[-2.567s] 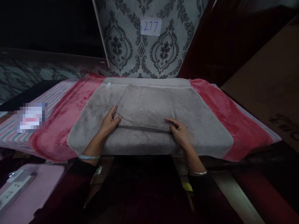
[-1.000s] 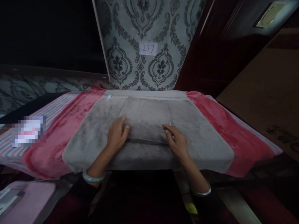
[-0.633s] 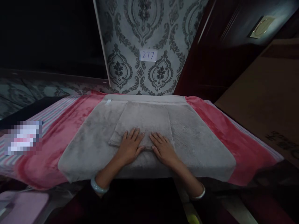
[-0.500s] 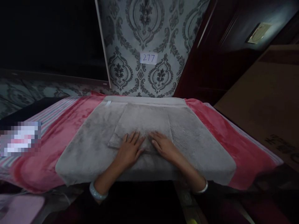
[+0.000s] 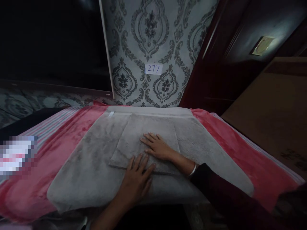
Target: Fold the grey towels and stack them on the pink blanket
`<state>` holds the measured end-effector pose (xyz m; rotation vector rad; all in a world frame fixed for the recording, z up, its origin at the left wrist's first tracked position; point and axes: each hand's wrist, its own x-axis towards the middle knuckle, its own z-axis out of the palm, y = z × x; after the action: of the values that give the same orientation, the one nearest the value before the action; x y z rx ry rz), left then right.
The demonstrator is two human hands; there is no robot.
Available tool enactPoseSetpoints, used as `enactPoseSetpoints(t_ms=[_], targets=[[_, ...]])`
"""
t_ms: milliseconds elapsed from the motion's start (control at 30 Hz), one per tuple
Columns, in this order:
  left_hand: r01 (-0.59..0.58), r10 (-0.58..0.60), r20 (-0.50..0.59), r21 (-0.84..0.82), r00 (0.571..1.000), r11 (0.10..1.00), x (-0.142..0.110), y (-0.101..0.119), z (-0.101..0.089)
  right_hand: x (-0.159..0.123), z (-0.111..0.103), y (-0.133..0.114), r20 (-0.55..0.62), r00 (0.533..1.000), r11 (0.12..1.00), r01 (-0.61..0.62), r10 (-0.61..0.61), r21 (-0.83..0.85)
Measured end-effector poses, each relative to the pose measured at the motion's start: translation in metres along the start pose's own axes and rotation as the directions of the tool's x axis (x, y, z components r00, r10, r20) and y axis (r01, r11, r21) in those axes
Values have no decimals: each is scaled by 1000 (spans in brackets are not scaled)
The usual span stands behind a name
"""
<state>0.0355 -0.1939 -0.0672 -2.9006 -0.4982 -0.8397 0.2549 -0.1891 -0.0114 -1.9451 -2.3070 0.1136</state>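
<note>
A grey plush cloth point(image 5: 81, 159) lies spread over the table, with a small white tag point(image 5: 111, 114) near its far left corner. On its middle rests a flat grey plush panel point(image 5: 134, 127); whether it is a separate piece or a fold of the cloth I cannot tell. My right hand point(image 5: 158, 147) lies flat on the panel's middle, fingers spread and pointing left. Closer to me, my left hand point(image 5: 137, 177) touches the panel's near edge with its fingers apart. Neither hand grips anything.
Under the grey cloth lies a pink plush cloth point(image 5: 72, 140) over a striped cloth point(image 5: 43, 124). A cardboard box point(image 5: 268, 105) stands at the right. A dark screen point(image 5: 52, 44) hangs at the left, and a paper marked 277 point(image 5: 153, 68) is on the wall.
My right hand has slid forward and left onto the panel's middle. My left hand has come back toward me to the near edge. The view has tilted up slightly.
</note>
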Motion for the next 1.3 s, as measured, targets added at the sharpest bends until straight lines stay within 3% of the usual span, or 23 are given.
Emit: enactPoseSetpoints(t_ms=[167, 267, 333, 433, 500, 567, 633, 700, 867, 1000, 1167, 1300], targets=[[10, -10, -33, -27, 999, 1000, -5, 1, -1, 26, -6, 13, -79, 986, 989, -148, 147, -2], [33, -32, 12, -135, 999, 990, 2, -6, -12, 32, 2, 15, -105, 983, 988, -154, 152, -6], [59, -39, 87, -238, 995, 969, 21, -18, -22, 31, 6, 15, -106, 983, 989, -149, 149, 2], [113, -55, 192, -310, 980, 944, 69, -51, -29, 30, 7, 15, -113, 981, 987, -157, 158, 13], [170, -94, 288, -251, 953, 953, 102, -79, -22, 30, 6, 14, -122, 980, 987, -159, 160, 21], [259, -192, 398, -122, 897, 958, 126, -104, -7, 30, 6, 13, -126, 978, 986, -164, 167, 30], [303, -269, 451, -4, 851, 953, 134, -122, 9, 29, 8, 13, -125, 976, 984, -176, 179, 39], [298, -290, 428, 49, 856, 953, 132, -133, 21, 28, 9, 13, -131, 975, 983, -175, 180, 46], [277, -278, 349, 55, 895, 959, 119, -135, 29, 44, -3, 25, -157, 969, 979, -173, 189, 105], [266, -269, 352, 57, 897, 962, 119, -133, 27, 68, -15, 38, -221, 905, 932, -346, 362, 110], [281, -286, 399, 71, 871, 957, 122, -133, 23, 76, -2, 42, -160, 896, 910, -410, 415, 66], [309, -289, 482, 40, 827, 950, 150, -140, 22, 75, 4, 42, -173, 894, 911, -409, 412, 56]])
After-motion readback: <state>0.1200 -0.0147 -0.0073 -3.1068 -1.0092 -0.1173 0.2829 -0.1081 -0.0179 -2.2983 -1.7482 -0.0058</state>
